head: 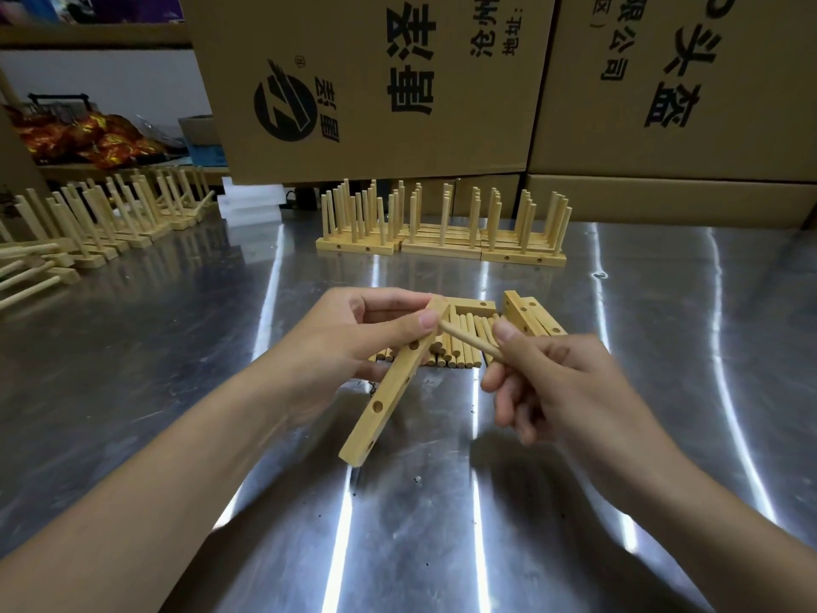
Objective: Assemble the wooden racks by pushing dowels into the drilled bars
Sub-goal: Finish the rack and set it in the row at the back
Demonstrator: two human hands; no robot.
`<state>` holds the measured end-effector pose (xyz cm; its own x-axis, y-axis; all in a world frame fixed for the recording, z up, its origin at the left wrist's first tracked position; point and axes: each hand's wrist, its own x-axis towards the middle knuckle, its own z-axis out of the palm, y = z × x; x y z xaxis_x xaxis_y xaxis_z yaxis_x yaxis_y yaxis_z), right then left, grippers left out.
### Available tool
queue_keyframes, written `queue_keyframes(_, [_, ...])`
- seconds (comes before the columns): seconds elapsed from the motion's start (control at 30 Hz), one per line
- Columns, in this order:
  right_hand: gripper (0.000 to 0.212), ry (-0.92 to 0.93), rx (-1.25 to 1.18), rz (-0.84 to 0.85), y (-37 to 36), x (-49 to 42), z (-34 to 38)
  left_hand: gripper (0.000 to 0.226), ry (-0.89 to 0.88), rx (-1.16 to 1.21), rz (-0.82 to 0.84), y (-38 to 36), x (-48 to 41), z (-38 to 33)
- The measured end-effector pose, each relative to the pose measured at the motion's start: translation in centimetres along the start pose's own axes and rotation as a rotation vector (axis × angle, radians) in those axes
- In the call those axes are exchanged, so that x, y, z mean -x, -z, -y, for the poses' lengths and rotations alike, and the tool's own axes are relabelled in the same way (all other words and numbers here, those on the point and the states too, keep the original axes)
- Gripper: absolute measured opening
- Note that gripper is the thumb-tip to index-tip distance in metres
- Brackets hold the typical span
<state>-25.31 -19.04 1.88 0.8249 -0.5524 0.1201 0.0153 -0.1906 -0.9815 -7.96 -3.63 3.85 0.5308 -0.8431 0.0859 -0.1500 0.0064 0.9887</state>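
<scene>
A steel table [177, 347] fills the view, with cardboard boxes [353, 161] stacked along its far edge. A row of finished racks [442, 247] stands in front of the boxes and more racks [132, 232] trail off to the left. Nearer, a pile of loose dowels [464, 347] lies flat on the table just behind the hands, with a few spare bars [526, 316] touching its right side. The left hand [349, 342] grips the top of one drilled bar [389, 395], thumb curled over its face and fingers behind, holding it clear of the table. Its long axis slants from the far end under the thumb down towards the person and to the left, and two open holes show on the upper face below the grip. The right hand [561, 382] pinches a single dowel [468, 340] between thumb and forefinger, its other fingers loosely curled. The dowel points up and left, roughly across the bar, and its free tip meets the bar at the top end, right beside the left thumb. Whether the tip already sits in a hole is hidden by the thumb. The push probably needs to run along the dowel's own line, square to the bar's face, with the left hand bracing against it.
</scene>
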Motion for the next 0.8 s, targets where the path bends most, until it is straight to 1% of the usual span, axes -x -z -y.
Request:
queue_keyframes(0.07, [0.053, 0.175, 0.263, -0.048, 0.3, 0.0, -0.1, 0.031, -0.001, 0.0, -0.026, 0.1, -0.1, -0.1])
queue_keyframes(0.13, [0.035, 0.396, 0.484, -0.144, 0.7, 0.1, -0.2, 0.03, 0.004, 0.001, -0.037, 0.2, -0.1, 0.0])
queue_keyframes(0.17, [0.027, 0.471, 0.541, -0.169, 0.7, 0.3, -0.2, 0.03, 0.005, 0.0, -0.03, 0.2, 0.0, 0.0])
queue_keyframes(0.2, [0.025, 0.517, 0.575, -0.183, 0.7, 0.3, -0.3, 0.03, 0.001, 0.003, -0.02, 0.2, 0.0, 0.0])
queue_keyframes(0.23, [0.029, 0.526, 0.593, -0.185, 0.5, 0.4, -0.4, 0.031, -0.009, 0.008, -0.015, 0.1, 0.0, 0.0])
queue_keyframes(0.27, [0.036, 0.48, 0.562, -0.175, 0.4, 0.4, -0.4, 0.032, -0.024, 0.009, -0.014, 0.0, 0.1, -0.1])
queue_keyframes(0.3, [0.043, 0.358, 0.445, -0.149, 0.2, 0.5, -0.3, 0.034, -0.044, 0.005, -0.02, -0.1, 0.1, -0.1])
queue_keyframes(0.33, [0.046, 0.172, 0.23, -0.099, 0.0, 0.5, 0.0, 0.035, -0.066, -0.006, -0.027, -0.2, 0.2, -0.2])
queue_keyframes(0.37, [0.046, -0.053, -0.063, -0.015, 0.0, 0.5, 0.2, 0.035, -0.086, -0.024, -0.029, -0.2, 0.2, -0.3])
queue_keyframes(0.4, [0.043, -0.273, -0.35, 0.082, 0.1, 0.4, 0.6, 0.035, -0.102, -0.044, -0.026, -0.2, 0.3, -0.4])
queue_keyframes(0.43, [0.04, -0.43, -0.562, 0.151, 0.1, 0.5, 0.9, 0.034, -0.11, -0.061, -0.018, -0.1, 0.3, -0.6])
queue_keyframes(0.47, [0.038, -0.499, -0.639, 0.199, 0.3, 0.5, 1.1, 0.033, -0.111, -0.072, -0.014, 0.0, 0.4, -0.7])
queue_keyframes(0.5, [0.039, -0.496, -0.599, 0.223, 0.4, 0.4, 1.3, 0.031, -0.11, -0.078, -0.017, 0.1, 0.4, -0.8])
queue_keyframes(0.53, [0.042, -0.404, -0.448, 0.212, 0.5, 0.3, 1.3, 0.029, -0.107, -0.079, -0.027, 0.2, 0.3, -0.8])
queue_keyframes(0.57, [0.044, -0.24, -0.208, 0.167, 0.6, 0.3, 1.2, 0.027, -0.102, -0.072, -0.042, 0.2, 0.3, -0.8])
queue_keyframes(0.63, [0.041, 0.196, 0.36, 0.006, 0.6, 0.4, 1.0, 0.025, -0.09, -0.055, -0.06, 0.2, 0.2, -0.7])
queue_keyframes(0.67, [0.036, 0.39, 0.59, -0.063, 0.6, 0.5, 0.8, 0.026, -0.086, -0.051, -0.058, 0.1, 0.2, -0.5])
queue_keyframes(0.7, [0.032, 0.486, 0.699, -0.109, 0.6, 0.5, 0.5, 0.027, -0.087, -0.047, -0.051, 0.0, 0.2, -0.5])
queue_keyframes(0.73, [0.033, 0.499, 0.697, -0.126, 0.4, 0.5, 0.3, 0.03, -0.092, -0.038, -0.045, -0.1, 0.2, -0.4])
queue_keyframes(0.77, [0.037, 0.403, 0.512, -0.103, 0.2, 0.3, 0.0, 0.033, -0.1, -0.026, -0.04, -0.1, 0.3, -0.4])
queue_keyframes(0.8, [0.041, 0.215, 0.167, -0.045, 0.1, 0.1, -0.1, 0.036, -0.111, -0.012, -0.037, -0.1, 0.3, -0.3])
